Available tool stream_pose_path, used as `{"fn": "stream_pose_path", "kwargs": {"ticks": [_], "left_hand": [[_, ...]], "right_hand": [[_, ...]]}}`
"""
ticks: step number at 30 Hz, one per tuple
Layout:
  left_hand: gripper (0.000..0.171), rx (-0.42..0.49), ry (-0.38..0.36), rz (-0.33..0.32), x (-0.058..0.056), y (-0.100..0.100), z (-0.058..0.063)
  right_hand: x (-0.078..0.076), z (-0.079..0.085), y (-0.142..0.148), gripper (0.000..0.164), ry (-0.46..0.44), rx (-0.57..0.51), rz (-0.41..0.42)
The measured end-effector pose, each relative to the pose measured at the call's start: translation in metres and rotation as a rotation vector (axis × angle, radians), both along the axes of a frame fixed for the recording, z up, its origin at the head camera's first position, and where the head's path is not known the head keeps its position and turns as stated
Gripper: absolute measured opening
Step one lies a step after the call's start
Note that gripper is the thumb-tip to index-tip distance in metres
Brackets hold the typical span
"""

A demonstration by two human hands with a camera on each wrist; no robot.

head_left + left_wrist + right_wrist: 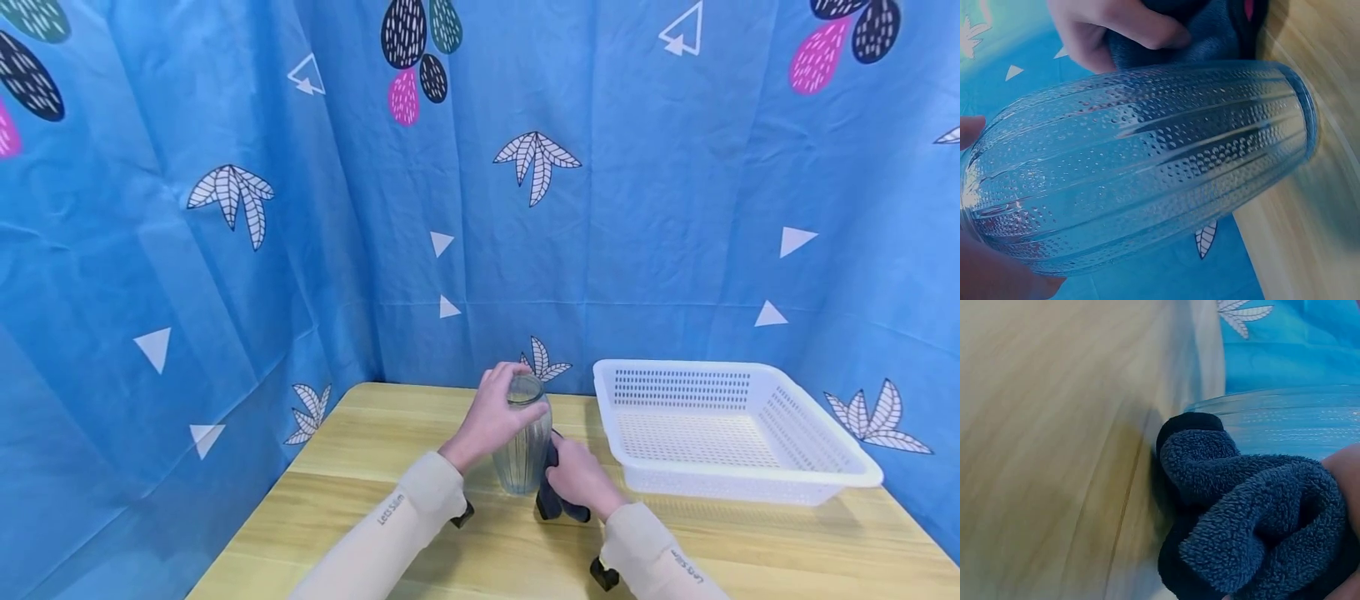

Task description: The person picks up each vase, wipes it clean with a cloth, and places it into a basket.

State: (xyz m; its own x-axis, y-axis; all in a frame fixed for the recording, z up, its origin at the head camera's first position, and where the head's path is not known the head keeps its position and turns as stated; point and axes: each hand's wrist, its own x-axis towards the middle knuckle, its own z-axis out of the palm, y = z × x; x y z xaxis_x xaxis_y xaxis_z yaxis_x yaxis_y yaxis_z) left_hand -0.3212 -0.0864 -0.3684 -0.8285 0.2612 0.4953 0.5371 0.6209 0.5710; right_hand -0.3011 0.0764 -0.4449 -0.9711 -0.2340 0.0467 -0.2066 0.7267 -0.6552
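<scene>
A clear ribbed glass vase [522, 454] with a dotted texture stands on the wooden table. My left hand [498, 413] grips it near the rim, thumb on the near side and fingers around the far side. In the left wrist view the vase [1141, 169] fills the middle, its base close to the tabletop. A dark grey-blue fluffy cloth [1260, 512] with black edging is bunched in my right hand [582, 475]. That hand holds the cloth against the right side of the vase, and its lower folds hang down by the table.
A white perforated plastic basket [738, 479] stands at the right on the wooden table [330, 517]. Behind and to the left hangs a blue patterned curtain [510, 250], close to the table's back edge.
</scene>
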Motion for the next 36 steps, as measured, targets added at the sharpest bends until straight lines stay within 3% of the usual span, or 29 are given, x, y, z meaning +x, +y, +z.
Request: {"fn": "stream_pose_path", "kwargs": {"ticks": [4,7,13,18,23,26,32,36], "left_hand": [[0.061,-0.024,0.007,0.037,0.0,0.0,-0.001],[0.063,-0.042,0.015,0.057,0.0,0.0,0.0],[0.061,-0.06,0.021,0.093,0.002,-0.001,0.005],[0.062,-0.049,-0.028,0.038,0.003,-0.003,0.008],[0.06,-0.016,-0.066,-0.012,0.003,-0.003,0.01],[0.059,0.0,-0.061,-0.028,0.001,-0.002,0.009],[0.058,0.03,-0.073,-0.045,-0.002,-0.002,0.004],[0.059,0.052,-0.067,-0.054,-0.002,-0.003,0.002]], "right_hand": [[0.002,0.002,0.001,0.064,0.005,-0.047,-0.027],[0.003,0.01,0.002,0.064,0.065,-0.056,-0.062],[0.008,0.038,0.005,0.065,0.202,-0.085,-0.141],[0.015,0.061,0.004,0.067,0.341,-0.123,-0.163],[0.017,0.066,0.0,0.07,0.457,-0.106,-0.163],[0.016,0.061,-0.002,0.07,0.435,-0.061,-0.163],[0.009,0.045,-0.001,0.068,0.26,0.017,-0.174],[0.006,0.033,0.0,0.065,0.183,0.047,-0.133]]}}
